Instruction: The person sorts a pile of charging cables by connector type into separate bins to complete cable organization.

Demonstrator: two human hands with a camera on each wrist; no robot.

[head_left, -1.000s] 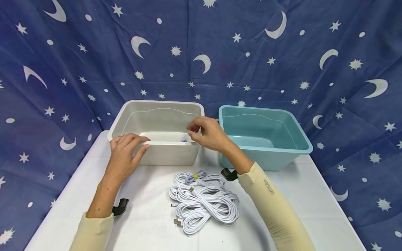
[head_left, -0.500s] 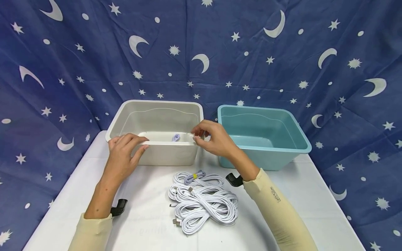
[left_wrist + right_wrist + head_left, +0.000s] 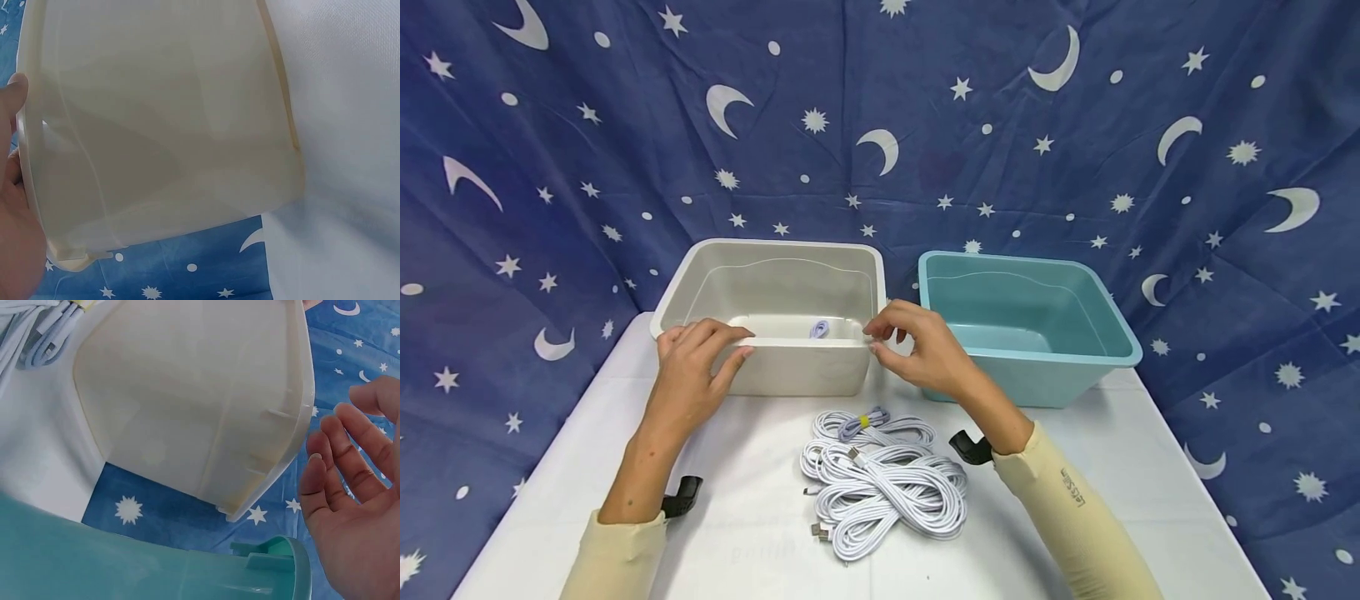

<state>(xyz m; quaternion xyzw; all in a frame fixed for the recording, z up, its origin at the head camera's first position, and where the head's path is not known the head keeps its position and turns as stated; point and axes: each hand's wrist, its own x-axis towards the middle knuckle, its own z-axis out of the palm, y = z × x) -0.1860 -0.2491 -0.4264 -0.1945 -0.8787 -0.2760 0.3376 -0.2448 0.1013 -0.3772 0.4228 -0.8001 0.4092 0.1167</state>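
Note:
My left hand (image 3: 692, 371) holds the front rim of a light grey plastic bin (image 3: 793, 371), its fingers over the edge and the thumb on the near side. Inside that bin, on the floor, lies a small coiled lilac cable (image 3: 820, 329). Beside the bin's front right corner is my right hand (image 3: 917, 346), its fingers loosely bent with nothing between them, as the right wrist view also shows. On the table in front are several coiled white cables (image 3: 891, 492). A lilac cable bundle (image 3: 857, 427) with a yellow tie rests at the top of this pile.
A teal bin (image 3: 1030, 360) stands to the right of the grey one, with a narrow gap between them. Both sit on a white-covered table (image 3: 745, 517). Behind hangs a dark blue curtain (image 3: 940, 100) with moons and stars.
My right hand has drawn back from over the grey bin, rightward and toward me. The lilac cable in the bin has shifted slightly left and lies still. My left hand stays on the rim.

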